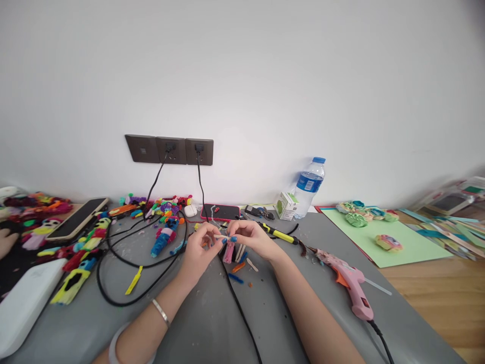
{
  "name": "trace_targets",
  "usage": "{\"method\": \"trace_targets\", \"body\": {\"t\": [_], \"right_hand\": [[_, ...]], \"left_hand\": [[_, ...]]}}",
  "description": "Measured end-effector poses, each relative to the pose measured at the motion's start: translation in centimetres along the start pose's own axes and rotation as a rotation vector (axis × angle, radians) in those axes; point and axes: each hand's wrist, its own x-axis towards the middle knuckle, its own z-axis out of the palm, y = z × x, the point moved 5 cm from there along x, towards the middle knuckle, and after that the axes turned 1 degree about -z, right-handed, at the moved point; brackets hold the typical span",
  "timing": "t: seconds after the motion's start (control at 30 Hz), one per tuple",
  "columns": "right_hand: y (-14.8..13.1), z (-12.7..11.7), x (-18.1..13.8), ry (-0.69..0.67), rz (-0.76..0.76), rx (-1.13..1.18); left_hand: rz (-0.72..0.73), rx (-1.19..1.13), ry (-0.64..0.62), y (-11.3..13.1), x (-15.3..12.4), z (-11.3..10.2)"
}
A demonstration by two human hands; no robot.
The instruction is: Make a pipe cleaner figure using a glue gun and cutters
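Note:
My left hand (200,253) and my right hand (255,240) meet over the middle of the grey mat, fingertips pinched together. Between them is a short pale pipe cleaner piece (222,236), partly covered by the fingers. Just below the fingertips lies a pink fuzzy pipe cleaner shape (228,253), its upper part hidden by my hands. Close by are loose cut pieces: an orange one (238,267), a blue one (235,278) and a pale one (252,264).
A pink glue gun (346,280) rests at right, nozzle toward my hands. Black cable (99,283) loops at left near colourful pipe cleaner figures (71,285) and a white power bank (30,308). A water bottle (308,189) leans on the wall. Another person's hand (5,241) shows far left.

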Motion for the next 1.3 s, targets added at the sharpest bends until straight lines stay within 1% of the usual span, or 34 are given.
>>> {"method": "trace_targets", "body": {"t": [0.4, 0.83, 1.3], "right_hand": [[0.00, 0.06, 0.01, 0.010, -0.013, -0.026], [-0.42, 0.26, -0.01, -0.004, -0.020, 0.018], [-0.14, 0.17, 0.03, 0.002, -0.030, 0.011]], "left_hand": [[0.020, 0.007, 0.017, 0.55, 0.03, -0.16], [0.051, 0.020, 0.008, 0.33, -0.12, -0.10], [0.085, 0.047, -0.001, 0.32, -0.18, -0.08]]}}
